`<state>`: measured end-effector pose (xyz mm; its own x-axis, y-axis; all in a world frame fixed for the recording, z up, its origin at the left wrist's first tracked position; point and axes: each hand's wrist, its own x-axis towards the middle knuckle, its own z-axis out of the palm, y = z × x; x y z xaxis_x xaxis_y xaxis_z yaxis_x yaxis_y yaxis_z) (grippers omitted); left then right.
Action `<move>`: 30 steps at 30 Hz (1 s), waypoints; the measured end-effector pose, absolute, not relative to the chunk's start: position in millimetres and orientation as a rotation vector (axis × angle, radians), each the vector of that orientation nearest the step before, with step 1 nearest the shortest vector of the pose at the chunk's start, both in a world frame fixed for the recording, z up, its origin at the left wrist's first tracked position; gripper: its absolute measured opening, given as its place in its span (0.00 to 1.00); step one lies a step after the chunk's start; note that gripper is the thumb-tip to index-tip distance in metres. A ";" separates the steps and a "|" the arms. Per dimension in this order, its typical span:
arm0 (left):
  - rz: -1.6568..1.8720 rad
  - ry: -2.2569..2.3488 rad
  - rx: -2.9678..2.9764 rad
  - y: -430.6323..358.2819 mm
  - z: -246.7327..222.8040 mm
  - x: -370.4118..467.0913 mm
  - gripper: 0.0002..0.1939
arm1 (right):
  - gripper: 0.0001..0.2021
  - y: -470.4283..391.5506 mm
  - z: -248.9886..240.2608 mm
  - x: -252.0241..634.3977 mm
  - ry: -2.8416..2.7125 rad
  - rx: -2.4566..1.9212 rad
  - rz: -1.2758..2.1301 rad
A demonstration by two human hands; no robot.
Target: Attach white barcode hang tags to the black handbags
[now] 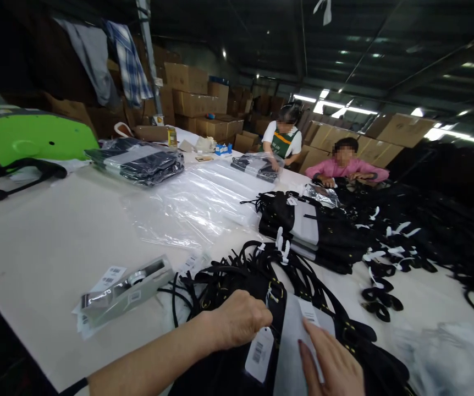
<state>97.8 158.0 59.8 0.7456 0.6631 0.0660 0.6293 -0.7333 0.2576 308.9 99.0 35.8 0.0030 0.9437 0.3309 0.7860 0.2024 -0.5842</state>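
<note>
- The hang tag (258, 357) lies on the black bag (216, 377), just below the left hand (241, 320), the nearer one; its long axis runs from those fingers toward the wearer, slightly slanted;
- the left fingers curl closed; I cannot tell what they pinch;
- the right hand (336, 360) reaches over the grey panel (290, 352), index finger at a barcode label (309, 312); its grip is unclear.

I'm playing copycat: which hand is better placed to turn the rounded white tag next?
Probably the left hand: it's beside the tag; the right hand is farther, over the grey panel.
</note>
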 end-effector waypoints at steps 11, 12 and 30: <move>0.374 1.544 1.961 217.0 39.2 116.4 0.15 | 0.12 144.2 36.5 298.4 -1.892 -2.030 0.512; 0.358 1.568 1.908 224.5 33.5 120.5 0.15 | 0.12 148.3 38.1 298.9 -1.972 -2.108 0.432; 0.514 1.366 1.889 233.6 3.5 126.7 0.11 | 0.17 187.1 34.0 248.4 -2.444 -2.038 0.134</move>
<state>126.7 233.6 3.5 0.3535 0.9304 -0.0971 0.6354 -0.1626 0.7549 248.4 187.1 34.0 -0.1806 0.9796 -0.0875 0.9833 0.1781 -0.0363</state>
